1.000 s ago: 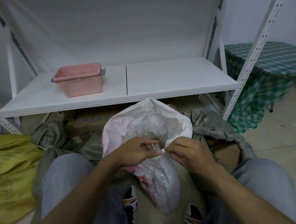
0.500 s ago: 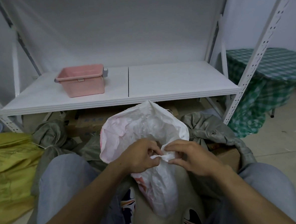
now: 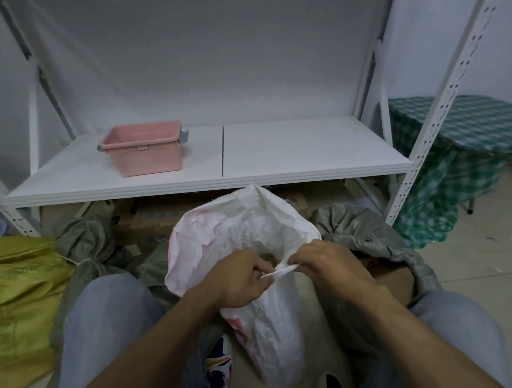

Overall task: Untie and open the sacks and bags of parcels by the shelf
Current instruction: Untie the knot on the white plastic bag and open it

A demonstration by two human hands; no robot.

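A white woven sack [image 3: 239, 234] with pink print stands between my knees in front of the shelf, its top flap raised. My left hand [image 3: 239, 277] and my right hand [image 3: 328, 266] meet at its mouth and both pinch a white tie strip [image 3: 279, 272] stretched between them. A grey-green sack [image 3: 84, 243] tied with string lies to the left. Another grey-green sack [image 3: 371, 237] at the right lies open over a brown cardboard parcel [image 3: 388, 275]. A yellow-green sack [image 3: 18, 292] fills the far left.
A white metal shelf [image 3: 291, 152] stands ahead with a pink plastic tub [image 3: 144, 149] on its left half. Cardboard boxes [image 3: 151, 221] sit under the shelf. A table under a green checked cloth [image 3: 462, 151] stands at the right on a tiled floor.
Both hands shifted a little and now pull the white strip taut between them at the sack's mouth. The view has tilted slightly upward.
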